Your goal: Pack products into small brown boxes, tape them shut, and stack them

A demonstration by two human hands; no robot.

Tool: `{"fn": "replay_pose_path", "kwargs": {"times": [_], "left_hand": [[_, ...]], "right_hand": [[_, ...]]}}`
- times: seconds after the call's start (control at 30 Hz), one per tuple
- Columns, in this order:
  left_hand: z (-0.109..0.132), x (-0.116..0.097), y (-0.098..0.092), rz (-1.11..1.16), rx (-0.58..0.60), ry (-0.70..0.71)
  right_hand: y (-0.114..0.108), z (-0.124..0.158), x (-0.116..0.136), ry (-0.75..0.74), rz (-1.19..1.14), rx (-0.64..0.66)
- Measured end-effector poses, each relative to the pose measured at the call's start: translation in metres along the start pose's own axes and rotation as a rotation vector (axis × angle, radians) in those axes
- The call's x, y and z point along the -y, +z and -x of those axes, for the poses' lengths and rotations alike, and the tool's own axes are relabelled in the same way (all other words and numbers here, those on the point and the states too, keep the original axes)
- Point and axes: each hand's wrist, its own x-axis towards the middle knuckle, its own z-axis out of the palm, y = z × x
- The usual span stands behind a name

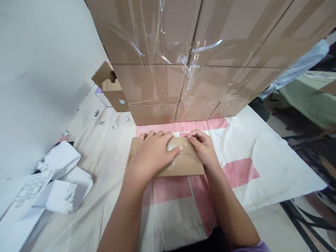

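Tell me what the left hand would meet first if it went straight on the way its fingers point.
The left hand rests on the box; straight ahead, beyond a strip of cloth, it would probably meet the carton stack, though the gap's depth is hard to judge.

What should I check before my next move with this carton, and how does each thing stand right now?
1. Left hand braces the carton: ok, it lies spread across the top.
2. Right hand is at the carton: ok, its fingers are at the far edge, toward the right.
3. Clear tape lies flat: cannot tell, the left hand hides part of it.
4. Carton's underside is sealed: cannot tell, it faces the cloth.
5. Carton stands apart from the wrapped stack: ok, cloth shows between them.
6. Cloth is free of scraps: not ok, several lie about.
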Motion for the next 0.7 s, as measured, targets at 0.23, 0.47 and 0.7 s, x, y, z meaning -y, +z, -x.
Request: {"fn": "replay_pose_path", "kwargs": {"times": [0.23,0.47,0.7], "left_hand": [[0.001,-0.008,-0.002,-0.019,-0.033,-0.039],[0.002,-0.01,-0.003,0.024,-0.07,-0.017],[0.001,-0.008,-0.004,0.045,-0.059,-0.026]], "right_hand": [[-0.002,-0.001,-0.01,-0.031,-0.064,-0.027],[-0.005,-0.007,-0.026,-0.209,0.028,-0.036],[-0.008,-0.012,-0.042,-0.267,0.106,-0.085]]}}
